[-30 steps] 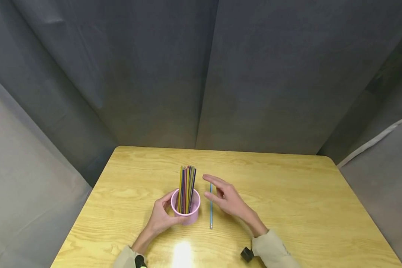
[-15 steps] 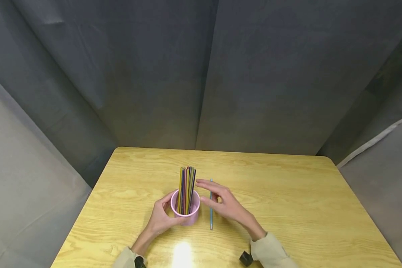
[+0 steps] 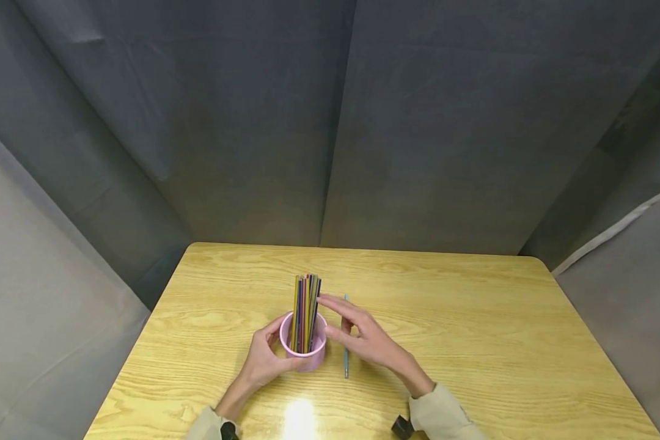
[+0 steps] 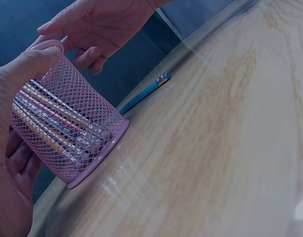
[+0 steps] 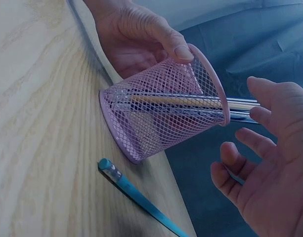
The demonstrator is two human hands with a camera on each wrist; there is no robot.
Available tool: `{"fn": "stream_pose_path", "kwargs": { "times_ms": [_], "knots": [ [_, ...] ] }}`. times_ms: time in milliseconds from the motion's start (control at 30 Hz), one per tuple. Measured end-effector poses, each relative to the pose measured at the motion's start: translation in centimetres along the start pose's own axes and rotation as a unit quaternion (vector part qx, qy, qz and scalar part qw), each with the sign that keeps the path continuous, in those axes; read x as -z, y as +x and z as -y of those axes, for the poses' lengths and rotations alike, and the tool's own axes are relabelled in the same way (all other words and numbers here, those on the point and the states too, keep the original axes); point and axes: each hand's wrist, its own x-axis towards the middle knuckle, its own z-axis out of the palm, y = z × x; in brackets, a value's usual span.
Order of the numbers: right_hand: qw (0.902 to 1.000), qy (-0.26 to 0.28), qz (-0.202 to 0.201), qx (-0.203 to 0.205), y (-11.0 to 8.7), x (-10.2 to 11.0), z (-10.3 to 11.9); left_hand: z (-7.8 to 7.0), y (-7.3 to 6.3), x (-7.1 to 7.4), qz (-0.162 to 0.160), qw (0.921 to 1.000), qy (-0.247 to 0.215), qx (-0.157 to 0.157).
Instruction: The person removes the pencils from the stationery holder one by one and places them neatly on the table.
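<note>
A pink mesh pencil cup [image 3: 316, 360] stands on the table with several coloured pencils [image 3: 306, 305] upright inside it. My left hand [image 3: 265, 359] grips the cup from the left, its thumb at the rim in the left wrist view. To the right of the cup is my right hand [image 3: 365, 336], holding nothing, fingers loosely bent. Its fingertips are close to the pencils' upper part; whether they touch is unclear. Under that hand a blue pencil [image 3: 346, 363] lies on the table, eraser end towards me. The right wrist view shows its eraser end [image 5: 111, 172] clearly.
The light wood table [image 3: 473, 342] stretches out to both sides. Behind it hangs a dark grey curtain [image 3: 253, 153], with lighter grey cloth [image 3: 44, 293] at the left. A bright glare spot lies near the front.
My right hand has moved left and slightly down, closer to the cup and its pencils. The left hand, the cup and the blue pencil look nearly unmoved.
</note>
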Motion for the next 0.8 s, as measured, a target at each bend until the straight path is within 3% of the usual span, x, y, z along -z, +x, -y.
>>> {"fn": "stream_pose_path", "kwargs": {
  "times_ms": [800],
  "knots": [
    [0.9974,0.006,0.036,-0.062,-0.03,-0.78,0.44,0.09,0.09,0.17,0.005,0.9997,0.001,-0.022]
  ]
}}
